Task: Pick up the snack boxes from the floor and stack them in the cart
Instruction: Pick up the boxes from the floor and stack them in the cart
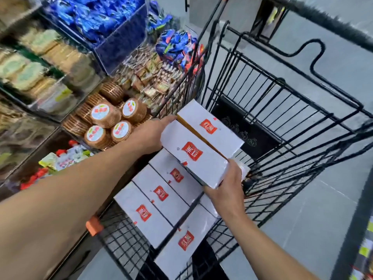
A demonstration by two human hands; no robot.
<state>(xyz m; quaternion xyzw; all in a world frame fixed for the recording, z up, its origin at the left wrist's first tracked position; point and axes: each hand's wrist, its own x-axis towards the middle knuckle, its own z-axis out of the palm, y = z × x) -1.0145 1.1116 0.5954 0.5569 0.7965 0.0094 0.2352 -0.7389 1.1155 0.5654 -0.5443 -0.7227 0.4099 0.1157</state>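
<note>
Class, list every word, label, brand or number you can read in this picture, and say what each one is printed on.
White snack boxes: red logo with two white Chinese characters, seen upside down, too blurred to read for sure.
Box held by both hands: the same logo.
Round biscuit packs: coloured labels, blurred.
Shelf packets: nothing readable.

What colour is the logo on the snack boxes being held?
Red, on white snack boxes; the head view shows it.
</note>
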